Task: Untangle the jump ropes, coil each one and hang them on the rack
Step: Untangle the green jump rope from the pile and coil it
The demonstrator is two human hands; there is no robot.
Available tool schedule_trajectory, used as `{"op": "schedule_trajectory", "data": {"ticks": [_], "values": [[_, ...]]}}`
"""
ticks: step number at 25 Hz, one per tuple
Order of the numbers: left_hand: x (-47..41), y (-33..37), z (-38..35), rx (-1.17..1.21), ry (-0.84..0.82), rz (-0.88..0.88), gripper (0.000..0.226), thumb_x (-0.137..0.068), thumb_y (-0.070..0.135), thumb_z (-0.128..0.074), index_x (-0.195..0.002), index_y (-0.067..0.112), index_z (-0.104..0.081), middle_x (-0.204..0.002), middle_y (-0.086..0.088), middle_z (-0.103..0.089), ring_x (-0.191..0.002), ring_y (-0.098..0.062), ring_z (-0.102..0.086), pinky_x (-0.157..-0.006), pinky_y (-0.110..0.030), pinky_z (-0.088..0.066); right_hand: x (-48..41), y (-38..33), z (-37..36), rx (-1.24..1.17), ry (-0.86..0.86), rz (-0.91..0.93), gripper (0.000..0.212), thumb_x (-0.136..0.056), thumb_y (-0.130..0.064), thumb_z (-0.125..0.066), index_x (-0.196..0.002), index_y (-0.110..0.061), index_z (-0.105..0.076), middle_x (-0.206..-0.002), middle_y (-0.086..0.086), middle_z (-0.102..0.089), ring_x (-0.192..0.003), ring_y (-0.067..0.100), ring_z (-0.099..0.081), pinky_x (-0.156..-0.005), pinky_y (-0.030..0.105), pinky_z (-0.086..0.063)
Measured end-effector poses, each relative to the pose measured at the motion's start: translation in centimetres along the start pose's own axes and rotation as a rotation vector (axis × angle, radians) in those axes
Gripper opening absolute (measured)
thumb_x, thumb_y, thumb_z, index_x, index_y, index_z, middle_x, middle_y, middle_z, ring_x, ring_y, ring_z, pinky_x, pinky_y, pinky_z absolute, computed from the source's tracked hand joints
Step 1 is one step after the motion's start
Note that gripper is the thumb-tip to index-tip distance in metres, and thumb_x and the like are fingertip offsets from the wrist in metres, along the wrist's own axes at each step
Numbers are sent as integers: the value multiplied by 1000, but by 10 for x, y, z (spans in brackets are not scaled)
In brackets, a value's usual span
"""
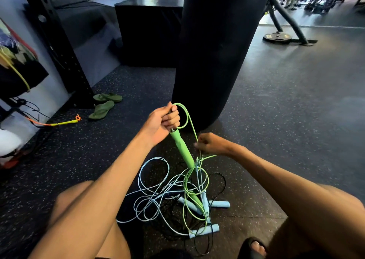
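A tangle of jump ropes (pixel 169 197) lies on the floor between my knees: green, light blue and thin black cords, with several light blue handles (pixel 221 203) among them. My left hand (pixel 164 122) grips the top of a green handle (pixel 182 150) and lifts it; the handle points down at the pile. A green cord (pixel 189 118) loops over that hand and drops to my right hand (pixel 209 143), which pinches it just above the tangle. The black rack upright (pixel 59 41) stands at the far left.
A black punching bag (pixel 215 47) hangs right behind the pile. Green sandals (pixel 103 105) and a yellow-orange rope (pixel 63 122) lie on the floor at left. A black box stands at the back, a weight plate (pixel 276 36) far right. People stand far off.
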State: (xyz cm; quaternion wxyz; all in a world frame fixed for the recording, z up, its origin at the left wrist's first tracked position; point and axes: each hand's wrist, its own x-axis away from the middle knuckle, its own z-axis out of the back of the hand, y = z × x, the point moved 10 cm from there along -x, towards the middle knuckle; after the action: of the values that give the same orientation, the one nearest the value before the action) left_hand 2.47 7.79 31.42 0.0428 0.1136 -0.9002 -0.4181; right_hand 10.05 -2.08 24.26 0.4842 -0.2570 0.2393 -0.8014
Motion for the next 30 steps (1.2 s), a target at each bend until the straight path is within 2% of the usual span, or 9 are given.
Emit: {"op": "schedule_trajectory", "data": {"ticks": [2,5,8,10,15,19,22,25,30], "values": [[1,7,5,34,46,-46,29,-104,21,-33,-85,8,-51,-48,8,-33,-41,-5,-26,-44,-20,-27,0,12,-11,47,-40,-40,12,-93,-18,-64,-86,-11,-56,-76,3,-61,-68,14,-54,-63,29,-45],[2,14,19,36,186,-123,28,-104,16,-35,-92,2,-57,-58,0,-52,-49,-11,-47,-51,-23,-43,-1,7,-1,37,21,-59,12,-91,-17,-66,-82,-12,-59,-82,9,-69,-71,16,-62,-68,32,-51],[5,27,34,-12,287,-221,27,-103,11,-37,-97,-1,-61,-76,-9,-71,-68,-20,-69,-67,-28,-56,2,-23,16,76,117,68,10,-93,-14,-62,-83,-15,-60,-74,-1,-64,-63,10,-60,-65,31,-51],[7,35,37,-50,302,-275,28,-104,11,-35,-98,-2,-60,-85,-14,-74,-81,-26,-72,-76,-33,-58,8,-50,27,153,183,199,12,-94,-14,-59,-83,-19,-58,-73,-7,-59,-61,3,-54,-65,25,-45],[8,43,33,-348,353,-387,28,-105,10,-33,-99,-5,-57,-96,-26,-71,-92,-39,-71,-82,-39,-58,24,-96,46,206,273,453,13,-96,-12,-53,-87,-13,-63,-79,-2,-63,-70,13,-57,-68,26,-46],[5,26,17,-848,320,-294,28,-104,10,-39,-94,-3,-62,-75,-15,-72,-64,-24,-72,-61,-30,-59,31,-106,56,202,320,493,15,-97,-14,-53,-90,-13,-66,-79,-6,-62,-69,10,-55,-65,21,-42],[4,5,5,-1090,229,-108,33,-104,14,-41,-90,-1,-67,-50,2,-63,-39,-9,-56,-43,-20,-42,32,-101,75,161,417,438,13,-97,-13,-54,-91,-12,-66,-74,-12,-57,-63,2,-52,-62,16,-40],[5,-13,-6,-1076,159,55,38,-105,15,-39,-87,-7,-65,-36,13,-48,-34,2,-38,-44,-14,-30,31,-91,85,103,457,356,11,-97,-13,-54,-93,-11,-63,-69,-18,-53,-61,-2,-53,-57,12,-39],[3,-19,-2,-876,108,125,44,-103,29,-43,-60,18,-39,-47,8,-29,-41,-6,-24,-45,-20,-19,22,-69,79,-62,422,196,12,-99,-17,-49,-89,-14,-55,-65,-2,-59,-53,9,-53,-51,25,-42]]}}
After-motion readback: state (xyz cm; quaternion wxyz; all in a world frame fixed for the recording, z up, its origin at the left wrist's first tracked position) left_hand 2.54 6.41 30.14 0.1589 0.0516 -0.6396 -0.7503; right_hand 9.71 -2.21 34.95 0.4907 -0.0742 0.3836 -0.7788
